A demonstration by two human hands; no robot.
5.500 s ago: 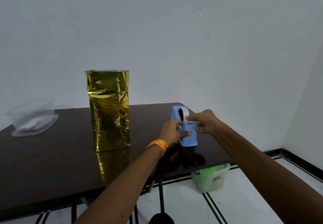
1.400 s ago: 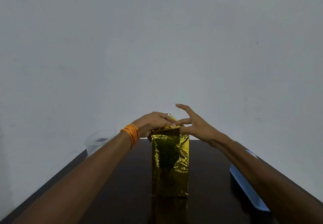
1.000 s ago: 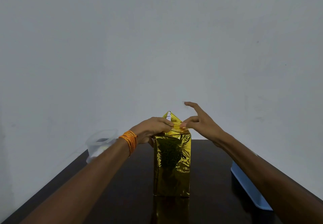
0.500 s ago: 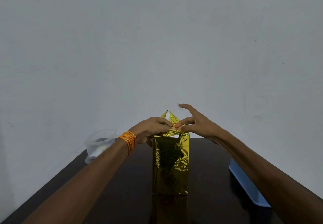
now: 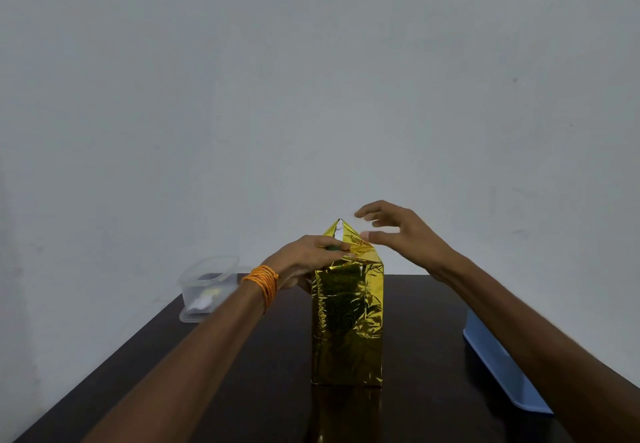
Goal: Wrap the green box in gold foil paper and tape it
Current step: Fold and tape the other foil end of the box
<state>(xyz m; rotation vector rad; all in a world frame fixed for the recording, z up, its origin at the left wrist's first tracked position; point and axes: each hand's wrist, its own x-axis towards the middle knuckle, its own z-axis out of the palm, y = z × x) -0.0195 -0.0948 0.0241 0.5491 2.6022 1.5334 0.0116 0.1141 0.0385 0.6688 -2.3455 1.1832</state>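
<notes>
The box wrapped in gold foil stands upright in the middle of the dark table. Its top is partly folded, and a triangular flap sticks up at the back. A sliver of green shows under my left fingertips. My left hand, with orange thread at the wrist, lies over the top left edge and presses the folded foil down. My right hand hovers just right of the flap with fingers spread, blurred, holding nothing.
A clear plastic container sits at the back left corner of the table. A light blue plastic object lies along the right side, partly behind my right forearm. A white wall stands close behind the table.
My right hand has let go of the foil top and lifted up and right, fingers spreading. My left hand stays on the fold. Earlier, both hands were at the blue tape dispenser.
</notes>
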